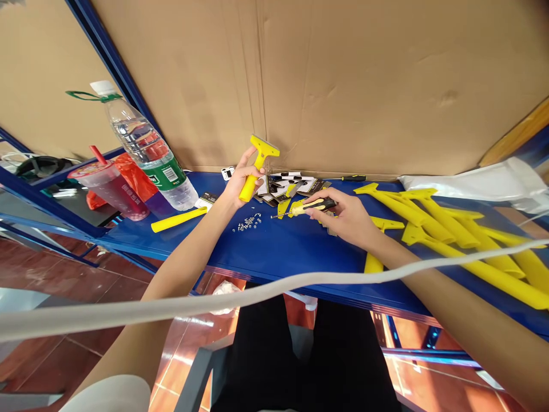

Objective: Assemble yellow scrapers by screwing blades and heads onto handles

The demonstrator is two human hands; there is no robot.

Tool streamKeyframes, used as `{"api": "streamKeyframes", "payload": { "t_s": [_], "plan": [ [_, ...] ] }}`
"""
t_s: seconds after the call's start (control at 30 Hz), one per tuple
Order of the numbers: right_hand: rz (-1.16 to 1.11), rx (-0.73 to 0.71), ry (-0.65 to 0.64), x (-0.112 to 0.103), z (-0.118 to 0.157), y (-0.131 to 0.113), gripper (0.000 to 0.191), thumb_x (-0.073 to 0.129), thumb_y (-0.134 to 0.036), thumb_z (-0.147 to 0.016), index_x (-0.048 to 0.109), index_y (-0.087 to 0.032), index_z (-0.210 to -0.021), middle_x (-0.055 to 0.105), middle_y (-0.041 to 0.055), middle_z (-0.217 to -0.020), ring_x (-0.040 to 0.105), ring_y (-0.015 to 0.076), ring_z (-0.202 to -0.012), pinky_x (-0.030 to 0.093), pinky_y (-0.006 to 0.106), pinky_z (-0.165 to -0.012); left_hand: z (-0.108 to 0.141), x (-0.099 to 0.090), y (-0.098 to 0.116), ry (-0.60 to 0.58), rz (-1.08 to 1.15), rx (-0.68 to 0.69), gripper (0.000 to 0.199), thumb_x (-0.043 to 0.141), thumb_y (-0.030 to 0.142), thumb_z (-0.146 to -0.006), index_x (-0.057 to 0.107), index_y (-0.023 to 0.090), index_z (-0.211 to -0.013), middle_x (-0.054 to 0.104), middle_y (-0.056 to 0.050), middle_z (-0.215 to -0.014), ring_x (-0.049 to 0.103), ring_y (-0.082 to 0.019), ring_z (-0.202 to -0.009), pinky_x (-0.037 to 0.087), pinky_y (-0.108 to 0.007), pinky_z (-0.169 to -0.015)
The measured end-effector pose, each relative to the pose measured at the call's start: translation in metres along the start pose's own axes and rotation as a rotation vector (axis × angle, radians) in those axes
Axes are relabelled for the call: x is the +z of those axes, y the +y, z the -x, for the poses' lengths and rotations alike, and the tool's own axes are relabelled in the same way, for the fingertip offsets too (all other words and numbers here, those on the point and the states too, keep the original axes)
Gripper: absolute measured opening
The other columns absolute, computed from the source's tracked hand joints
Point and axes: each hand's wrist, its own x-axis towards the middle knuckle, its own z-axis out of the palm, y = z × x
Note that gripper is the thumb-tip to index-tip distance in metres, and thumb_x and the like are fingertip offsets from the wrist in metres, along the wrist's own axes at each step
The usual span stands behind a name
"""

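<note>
My left hand is closed round the handle of a yellow scraper, raised above the blue shelf with its wide head up. In my right hand is a screwdriver with a pale yellow and black handle, its thin shaft pointing left. Below and between the hands lies a scatter of small screws or nuts, too small to tell which. Behind my right hand, black-and-white cards lie in a heap with small yellow parts.
Several yellow scraper handles are piled at the right, before a white plastic bag. Another yellow handle lies at left. A water bottle and a cup stand beyond it. A white cable crosses the view. Cardboard lines the back.
</note>
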Motion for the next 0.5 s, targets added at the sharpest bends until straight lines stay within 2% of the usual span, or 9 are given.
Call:
{"api": "streamKeyframes", "payload": {
  "t_s": [0.2,0.33,0.43,0.5],
  "plan": [
    [0.023,0.004,-0.021,-0.0001,0.0004,0.0025,0.032,0.090,-0.054,-0.100,0.085,-0.027,-0.117,0.087,0.0081,-0.118,0.080,0.0248,-0.083,0.063,0.041,-0.071,0.0029,0.0045,0.0000,-0.020,-0.017,0.006,0.106,0.062,-0.008,-0.067,0.062,0.039,-0.163,0.072,-0.006,-0.159,0.071,-0.005,-0.075,0.049,-0.011,-0.051],
    [-0.001,0.002,-0.043,0.0005,0.0001,-0.0002,0.032,0.090,-0.055,-0.100,0.085,-0.027,-0.116,0.087,0.0066,-0.114,0.082,0.0256,-0.086,0.065,0.042,-0.076,0.0034,0.0062,-0.0003,-0.017,-0.035,-0.005,0.107,0.063,-0.007,-0.066,0.062,0.038,-0.162,0.072,-0.006,-0.158,0.070,-0.005,-0.076,0.048,-0.011,-0.053],
    [-0.002,0.005,-0.026,0.0016,0.0000,-0.0017,0.035,0.091,-0.058,-0.099,0.085,-0.028,-0.116,0.087,0.0074,-0.119,0.083,0.0265,-0.089,0.067,0.043,-0.079,0.0026,0.0059,-0.0008,-0.019,-0.054,-0.015,0.108,0.064,-0.006,-0.065,0.061,0.039,-0.164,0.074,-0.006,-0.155,0.070,-0.006,-0.075,0.048,-0.012,-0.052],
    [-0.007,0.023,0.004,0.0019,-0.0001,-0.0018,0.038,0.091,-0.061,-0.098,0.085,-0.028,-0.116,0.087,0.0079,-0.122,0.082,0.0270,-0.089,0.067,0.043,-0.076,0.0024,0.0060,-0.0011,-0.018,-0.057,-0.020,0.110,0.064,-0.006,-0.065,0.059,0.038,-0.165,0.075,-0.007,-0.151,0.069,-0.005,-0.072,0.048,-0.013,-0.052]
  ]
}}
